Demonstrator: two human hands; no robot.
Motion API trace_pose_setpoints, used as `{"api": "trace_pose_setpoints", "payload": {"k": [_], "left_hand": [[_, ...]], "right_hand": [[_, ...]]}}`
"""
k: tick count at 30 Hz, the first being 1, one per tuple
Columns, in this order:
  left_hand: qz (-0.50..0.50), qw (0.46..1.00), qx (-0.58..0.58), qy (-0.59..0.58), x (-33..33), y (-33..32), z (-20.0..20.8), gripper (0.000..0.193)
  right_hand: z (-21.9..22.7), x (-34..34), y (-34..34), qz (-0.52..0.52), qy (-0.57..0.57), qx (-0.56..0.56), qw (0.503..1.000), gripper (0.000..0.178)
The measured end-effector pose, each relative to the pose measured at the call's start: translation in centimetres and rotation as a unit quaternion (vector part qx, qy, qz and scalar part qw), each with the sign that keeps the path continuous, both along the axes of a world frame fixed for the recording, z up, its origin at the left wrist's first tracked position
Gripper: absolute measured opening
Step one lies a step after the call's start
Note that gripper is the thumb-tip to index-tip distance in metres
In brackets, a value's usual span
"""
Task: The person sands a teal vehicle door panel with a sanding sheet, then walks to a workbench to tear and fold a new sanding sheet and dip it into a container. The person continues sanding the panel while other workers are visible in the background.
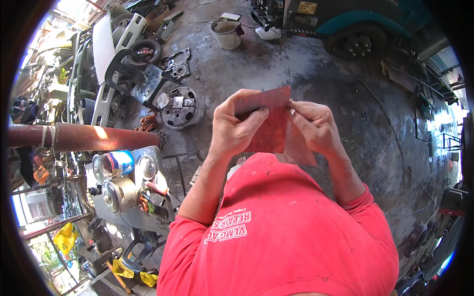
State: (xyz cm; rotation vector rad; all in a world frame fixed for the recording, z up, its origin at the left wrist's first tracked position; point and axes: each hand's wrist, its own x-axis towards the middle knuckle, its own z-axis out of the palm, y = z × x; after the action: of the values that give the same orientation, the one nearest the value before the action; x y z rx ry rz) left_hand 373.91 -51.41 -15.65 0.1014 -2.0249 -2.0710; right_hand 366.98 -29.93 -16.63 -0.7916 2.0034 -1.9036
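In front of my chest, a thin dark red sheet (269,133) is held up, tilted. My left hand (237,121) is closed on its left side, with the thumb lying flat across the near face. Close to the sheet's right edge, my right hand (313,123) is pinched, its fingertips almost touching that edge. A paler red sheet (298,148) hangs beneath those fingers; whether it joins the dark one is hidden. Something small and whitish shows at the right fingertips, too small to name.
At the left stands a table (160,182) with cans (118,195). Beyond it are a wheel rim (182,106), a dark chair (143,81) and a thick red-brown pole (84,137). A bucket (227,34) and a vehicle wheel (356,44) are farther off. A cable (385,111) crosses the floor.
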Motion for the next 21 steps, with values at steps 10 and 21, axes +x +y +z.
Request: {"api": "trace_pose_setpoints", "payload": {"k": [10, 21], "left_hand": [[-0.124, 0.99, -0.066, 0.026, -0.6, -2.2, 3.4, 0.028], [-0.207, 0.976, -0.075, -0.005, -2.1, -1.3, 1.9, 0.026]], "right_hand": [[1.3, 0.3, 0.8, 0.075, -0.101, -0.027, 0.992, 0.023], [-2.0, -1.1, 1.5, -0.045, -0.123, -0.038, 0.991, 0.024]]}}
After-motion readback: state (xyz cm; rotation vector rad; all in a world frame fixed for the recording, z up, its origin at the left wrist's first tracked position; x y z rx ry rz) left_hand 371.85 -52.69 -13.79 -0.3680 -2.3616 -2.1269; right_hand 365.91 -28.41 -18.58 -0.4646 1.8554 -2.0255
